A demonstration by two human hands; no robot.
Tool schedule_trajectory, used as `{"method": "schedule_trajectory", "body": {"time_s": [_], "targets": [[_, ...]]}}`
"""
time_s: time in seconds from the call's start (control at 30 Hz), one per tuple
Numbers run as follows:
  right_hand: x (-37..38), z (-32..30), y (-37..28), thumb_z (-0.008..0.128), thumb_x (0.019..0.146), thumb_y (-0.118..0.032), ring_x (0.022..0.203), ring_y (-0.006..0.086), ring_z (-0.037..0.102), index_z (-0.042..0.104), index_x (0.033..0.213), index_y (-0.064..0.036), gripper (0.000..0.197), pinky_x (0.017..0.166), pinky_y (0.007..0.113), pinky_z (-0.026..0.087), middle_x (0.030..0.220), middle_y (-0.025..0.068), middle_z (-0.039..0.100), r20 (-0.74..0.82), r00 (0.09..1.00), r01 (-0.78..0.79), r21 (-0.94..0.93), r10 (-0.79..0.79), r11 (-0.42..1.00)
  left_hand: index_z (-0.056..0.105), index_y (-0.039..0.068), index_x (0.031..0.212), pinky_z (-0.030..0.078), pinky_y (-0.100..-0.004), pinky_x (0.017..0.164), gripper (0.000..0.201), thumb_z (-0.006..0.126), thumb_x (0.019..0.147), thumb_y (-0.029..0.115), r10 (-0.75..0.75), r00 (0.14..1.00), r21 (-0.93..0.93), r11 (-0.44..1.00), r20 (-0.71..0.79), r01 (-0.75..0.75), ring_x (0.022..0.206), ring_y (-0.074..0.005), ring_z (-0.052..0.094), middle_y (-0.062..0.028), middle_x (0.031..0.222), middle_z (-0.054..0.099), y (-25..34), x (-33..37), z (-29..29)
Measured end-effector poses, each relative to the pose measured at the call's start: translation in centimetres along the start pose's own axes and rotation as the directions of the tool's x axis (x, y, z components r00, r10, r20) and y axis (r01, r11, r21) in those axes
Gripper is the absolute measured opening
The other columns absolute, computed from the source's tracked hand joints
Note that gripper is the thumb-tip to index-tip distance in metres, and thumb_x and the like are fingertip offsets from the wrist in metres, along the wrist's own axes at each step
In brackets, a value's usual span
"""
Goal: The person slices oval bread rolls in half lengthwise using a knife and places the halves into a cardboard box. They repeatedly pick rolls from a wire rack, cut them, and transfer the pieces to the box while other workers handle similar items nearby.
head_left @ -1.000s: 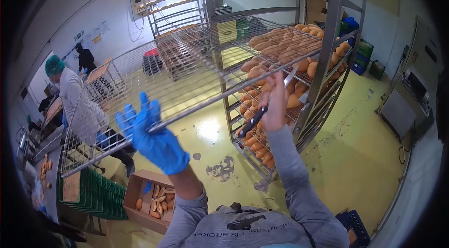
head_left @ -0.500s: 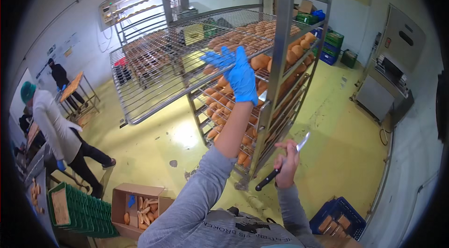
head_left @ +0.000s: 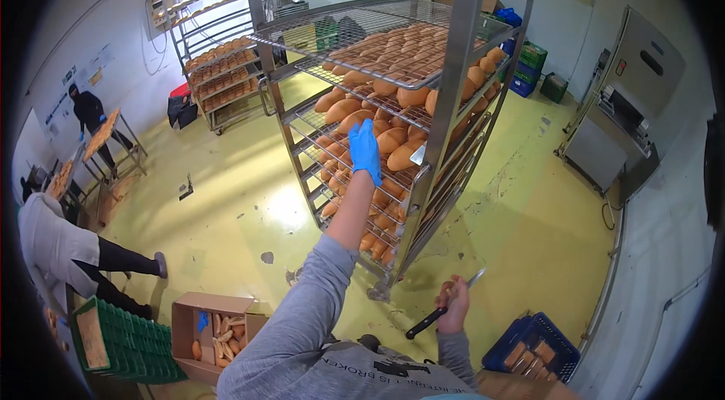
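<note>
My left hand (head_left: 365,149), in a blue glove, reaches to the front of a tall metal rack (head_left: 462,45). It is against the loaves (head_left: 343,109) on a wire tray below the upper shelf. Its fingertips are partly lost among the bread, so I cannot tell whether they grip a loaf or the tray edge. Low on the right, my bare right hand (head_left: 453,308) is closed around a knife (head_left: 425,323). The black handle points down to the left and the blade up to the right. An upper wire tray (head_left: 355,41) sits in the rack above my left hand.
Green stacked crates (head_left: 128,343) and a cardboard box (head_left: 185,324) with rolls stand lower left. A blue crate (head_left: 495,355) holds bread at lower right. A second rack (head_left: 226,83) stands behind. A person in white (head_left: 60,245) bends at the left; another in black (head_left: 91,113) is farther back.
The upper wire tray has gone back into the rack. My left hand has left its edge and moved down to the loaves below. My right hand with the knife has lowered slightly.
</note>
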State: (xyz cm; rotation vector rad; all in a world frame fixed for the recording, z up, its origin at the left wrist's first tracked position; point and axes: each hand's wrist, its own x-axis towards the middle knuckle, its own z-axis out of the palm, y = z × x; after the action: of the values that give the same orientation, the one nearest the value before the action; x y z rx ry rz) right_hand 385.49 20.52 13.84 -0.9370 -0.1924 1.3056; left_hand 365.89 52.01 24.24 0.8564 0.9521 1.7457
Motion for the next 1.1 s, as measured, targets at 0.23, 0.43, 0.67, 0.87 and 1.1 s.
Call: {"method": "schedule_trajectory", "body": {"time_s": [0.23,0.43,0.67,0.87,1.1], "targets": [[1.2,-3.6,5.8,0.047,0.093,-0.036,0.043,0.0137,0.04,0.055,0.097,-0.0106,0.027,0.041,0.027,0.033,0.066,0.0037,0.052,0.012,0.945,-0.326,-0.035,0.327,0.945,0.047,0.013,0.086,0.048,-0.0373,0.058,0.016,0.053,0.09,0.027,-0.268,0.917,-0.659,0.639,0.294,0.398,0.067,-0.0215,0.054,-0.0076,0.074,0.052,-2.9,3.9,7.7],[1.4,-2.0,8.1,0.038,0.096,-0.039,0.043,0.0122,0.04,0.055,0.097,-0.0081,0.035,0.043,0.027,0.035,0.068,0.0038,0.053,0.233,0.837,-0.426,-0.292,0.495,0.857,0.045,0.008,0.088,0.044,-0.0318,0.052,0.01,0.044,0.093,0.017,-0.3,0.935,-0.586,0.73,0.188,0.352,0.055,-0.0167,0.047,-0.007,0.072,0.051,-1.4,3.5,5.6],[5.6,5.4,11.1,0.034,0.098,-0.035,0.044,0.0048,0.042,0.057,0.1,-0.0073,0.036,0.039,0.021,0.034,0.068,0.0008,0.057,0.408,0.741,-0.292,-0.519,0.533,0.804,0.045,0.009,0.093,0.045,-0.0304,0.055,0.008,0.042,0.093,0.016,-0.367,0.905,-0.425,0.799,0.213,0.424,0.055,-0.0157,0.049,-0.0069,0.077,0.054,5.8,-3.1,-3.7],[12.7,19.9,12.4,0.039,0.095,-0.038,0.042,0.0085,0.036,0.056,0.103,-0.0064,0.037,0.044,0.024,0.038,0.073,0.0037,0.055,0.601,0.551,-0.415,-0.405,0.579,0.815,0.047,0.008,0.102,0.047,-0.0313,0.056,0.022,0.044,0.094,0.029,-0.52,0.854,-0.171,0.839,0.028,0.516,0.056,-0.0136,0.049,-0.0052,0.087,0.056,18.4,-13.8,-14.4],[20.8,43.1,15.3,0.039,0.095,-0.037,0.043,0.0089,0.037,0.055,0.102,-0.0066,0.035,0.045,0.024,0.038,0.073,0.0035,0.055,0.646,0.668,-0.4,-0.107,0.37,0.91,0.054,0.009,0.085,0.036,-0.0268,0.048,0.037,0.044,0.092,0.044,-0.421,0.64,0.189,0.722,-0.643,0.665,0.052,-0.0138,0.043,-0.0035,0.074,0.055,29.4,-25.4,-27.2]]}}
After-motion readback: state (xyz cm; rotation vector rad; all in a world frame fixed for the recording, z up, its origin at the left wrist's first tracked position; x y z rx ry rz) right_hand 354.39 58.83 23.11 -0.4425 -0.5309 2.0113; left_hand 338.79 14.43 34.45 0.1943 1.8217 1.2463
